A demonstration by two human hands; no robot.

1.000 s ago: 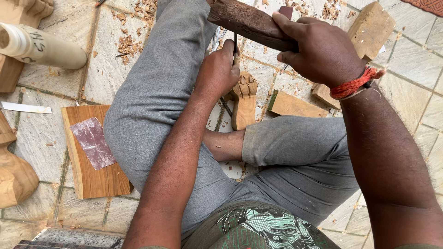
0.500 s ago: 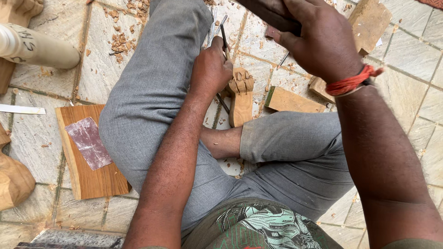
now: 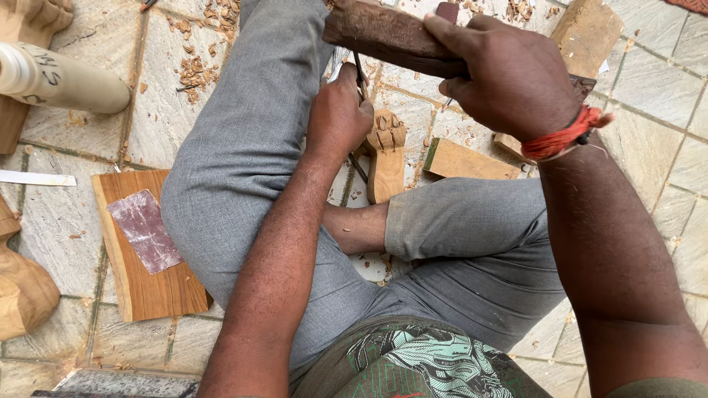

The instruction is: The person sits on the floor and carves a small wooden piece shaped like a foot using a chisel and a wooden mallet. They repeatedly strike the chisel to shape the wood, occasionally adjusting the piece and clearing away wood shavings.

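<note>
My right hand (image 3: 509, 77) grips a dark wooden mallet (image 3: 383, 35), held low just over the top of a thin metal chisel (image 3: 360, 74). My left hand (image 3: 338, 114) is closed around that chisel, whose tip points down at a small carved wooden piece (image 3: 386, 155) standing on the stone floor between my legs. The carving has finger-like ridges at its top. A red thread is tied around my right wrist. My grey-trousered legs are folded around the work.
A flat wooden board (image 3: 140, 280) with a sheet of sandpaper (image 3: 144, 230) lies at left. A pale cylinder (image 3: 63, 77) and carved wood (image 3: 26, 291) sit further left. Wood blocks (image 3: 461, 161) (image 3: 586, 33) and chips (image 3: 195, 74) lie on the tiles.
The mallet rose out of the top of the view half a second ago and has now come back down onto the chisel. My left hand stayed on the chisel.
</note>
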